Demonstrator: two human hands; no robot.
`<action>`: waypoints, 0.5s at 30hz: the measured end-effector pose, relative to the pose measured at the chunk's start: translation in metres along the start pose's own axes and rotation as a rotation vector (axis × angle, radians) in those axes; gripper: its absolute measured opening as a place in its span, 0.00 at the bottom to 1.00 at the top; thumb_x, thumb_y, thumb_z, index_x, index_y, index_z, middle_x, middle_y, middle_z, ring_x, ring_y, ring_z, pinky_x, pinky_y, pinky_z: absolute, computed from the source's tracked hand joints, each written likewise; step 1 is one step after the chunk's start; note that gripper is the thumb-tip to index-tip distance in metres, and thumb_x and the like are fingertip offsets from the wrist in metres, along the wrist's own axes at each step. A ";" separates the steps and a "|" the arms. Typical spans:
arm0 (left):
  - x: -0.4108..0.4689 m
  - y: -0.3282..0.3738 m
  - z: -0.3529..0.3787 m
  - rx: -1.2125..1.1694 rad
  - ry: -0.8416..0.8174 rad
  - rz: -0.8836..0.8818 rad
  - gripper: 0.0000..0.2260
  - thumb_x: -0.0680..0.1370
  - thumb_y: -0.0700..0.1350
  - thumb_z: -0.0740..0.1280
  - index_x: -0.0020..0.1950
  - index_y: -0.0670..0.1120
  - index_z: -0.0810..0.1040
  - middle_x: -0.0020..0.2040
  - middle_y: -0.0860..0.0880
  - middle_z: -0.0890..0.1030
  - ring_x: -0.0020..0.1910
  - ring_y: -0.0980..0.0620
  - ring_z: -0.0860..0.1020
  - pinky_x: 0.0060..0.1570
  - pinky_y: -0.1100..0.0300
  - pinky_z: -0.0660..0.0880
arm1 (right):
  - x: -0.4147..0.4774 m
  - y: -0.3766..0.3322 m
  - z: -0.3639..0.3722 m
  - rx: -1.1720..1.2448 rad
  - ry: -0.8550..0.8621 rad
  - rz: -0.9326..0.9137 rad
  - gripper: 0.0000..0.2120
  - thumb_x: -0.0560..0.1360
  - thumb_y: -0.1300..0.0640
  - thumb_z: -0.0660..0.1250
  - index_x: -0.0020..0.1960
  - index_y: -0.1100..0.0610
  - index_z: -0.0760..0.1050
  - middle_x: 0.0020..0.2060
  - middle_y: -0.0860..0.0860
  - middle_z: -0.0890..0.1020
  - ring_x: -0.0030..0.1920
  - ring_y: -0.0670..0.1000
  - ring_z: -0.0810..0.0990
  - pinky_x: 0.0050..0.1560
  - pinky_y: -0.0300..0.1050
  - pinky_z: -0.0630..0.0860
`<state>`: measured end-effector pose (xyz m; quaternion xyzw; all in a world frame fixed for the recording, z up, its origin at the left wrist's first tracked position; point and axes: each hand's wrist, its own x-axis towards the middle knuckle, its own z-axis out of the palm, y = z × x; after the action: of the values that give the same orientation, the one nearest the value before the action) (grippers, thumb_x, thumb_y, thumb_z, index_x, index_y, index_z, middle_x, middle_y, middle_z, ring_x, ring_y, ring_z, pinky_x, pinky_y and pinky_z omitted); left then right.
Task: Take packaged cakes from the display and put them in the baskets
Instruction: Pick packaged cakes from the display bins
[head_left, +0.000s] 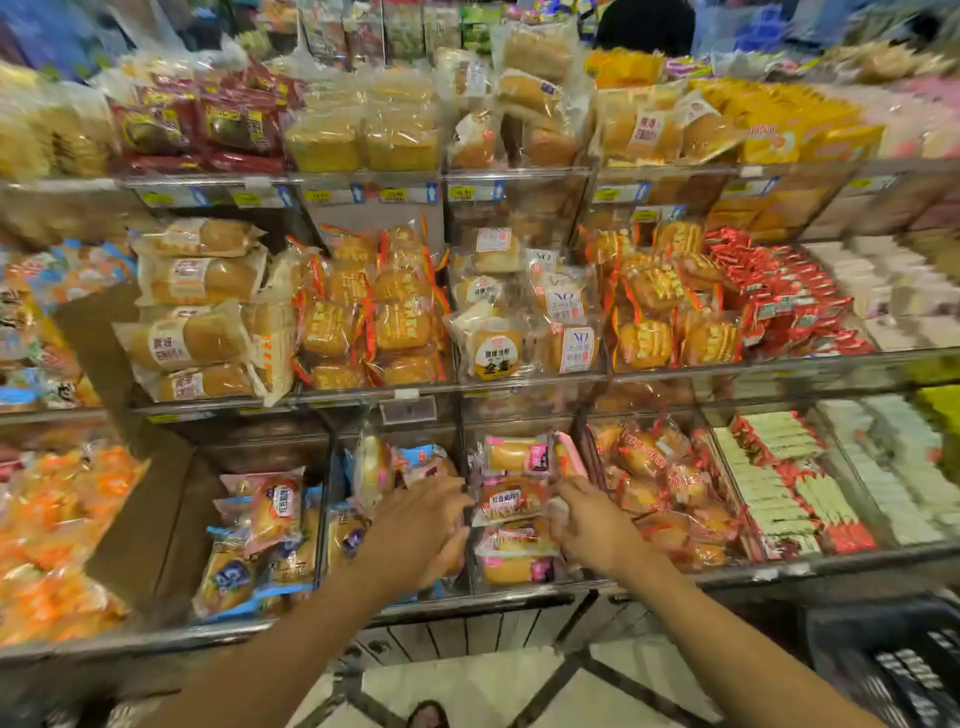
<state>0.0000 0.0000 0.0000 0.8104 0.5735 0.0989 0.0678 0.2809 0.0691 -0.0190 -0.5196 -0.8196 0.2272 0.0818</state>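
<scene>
1. The pink-wrapped cakes (511, 501) lie stacked flat in a clear compartment of the bottom shelf (483, 598). A dark basket (893, 654) stands on the floor at the lower right.
2. Each packet looks light: a soft loaf sealed in thin, glossy film, which will probably crinkle and slide.
3. The loaf will likely dent under a hard squeeze, so a loose hold across its width suits it. The crimped end seam offers a safe edge to pinch.
4. The right hand (587, 525) is at the compartment's right side, its fingers (563, 499) curled and apparently pinching a packet's wrapper edge.
5. The left hand (421, 525) reaches towards the compartment's left divider. Blur hides whether its fingers (447, 493) hold anything.
6. Neighbouring packets touch, so lifting one may drag others along.
</scene>
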 end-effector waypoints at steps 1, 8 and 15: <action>-0.002 0.000 0.005 -0.041 -0.036 -0.015 0.20 0.82 0.57 0.59 0.72 0.53 0.75 0.74 0.52 0.73 0.71 0.51 0.72 0.67 0.50 0.73 | 0.001 0.006 0.012 -0.007 -0.017 0.008 0.19 0.78 0.49 0.64 0.68 0.51 0.73 0.65 0.48 0.73 0.64 0.53 0.76 0.59 0.48 0.75; -0.005 -0.012 0.061 -0.253 -0.116 -0.083 0.19 0.82 0.51 0.62 0.73 0.51 0.74 0.70 0.52 0.74 0.70 0.52 0.72 0.67 0.54 0.73 | 0.017 0.020 0.065 -0.254 -0.247 0.146 0.32 0.74 0.53 0.69 0.76 0.49 0.65 0.72 0.51 0.70 0.70 0.57 0.70 0.66 0.53 0.73; 0.012 -0.012 0.080 -0.481 -0.234 -0.236 0.17 0.83 0.51 0.65 0.72 0.54 0.73 0.58 0.51 0.80 0.49 0.54 0.78 0.49 0.57 0.76 | 0.038 0.021 0.085 -0.350 -0.247 0.209 0.28 0.77 0.57 0.66 0.75 0.45 0.66 0.73 0.49 0.71 0.71 0.56 0.69 0.69 0.54 0.68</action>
<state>0.0118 0.0157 -0.0799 0.7045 0.6122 0.1293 0.3350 0.2500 0.0863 -0.1074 -0.5760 -0.7922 0.1506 -0.1344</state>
